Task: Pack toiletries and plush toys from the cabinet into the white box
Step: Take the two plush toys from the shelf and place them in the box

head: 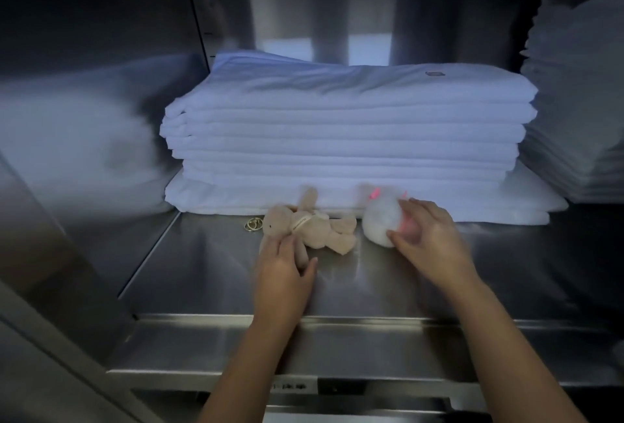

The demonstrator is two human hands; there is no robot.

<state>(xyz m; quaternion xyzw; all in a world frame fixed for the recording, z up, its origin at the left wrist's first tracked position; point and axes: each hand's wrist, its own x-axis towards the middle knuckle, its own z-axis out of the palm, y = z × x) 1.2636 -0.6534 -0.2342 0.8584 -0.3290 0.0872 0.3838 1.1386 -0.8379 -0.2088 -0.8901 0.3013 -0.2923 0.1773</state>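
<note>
A beige plush rabbit (314,227) lies on its side on the steel cabinet shelf (209,281), with a gold key ring (252,224) at its head. My left hand (283,270) lies over its near side, fingers curled round a limb. To the right sits a white plush toy (381,220) with pink details. My right hand (427,237) grips it from the right, thumb in front and fingers over the top. The white box is not in view.
A tall stack of folded white towels (347,139) fills the shelf right behind the toys. A second pile of white linen (574,112) stands at the right. The steel side wall (84,102) closes the left, and the shelf's front lip (337,348) runs under my forearms.
</note>
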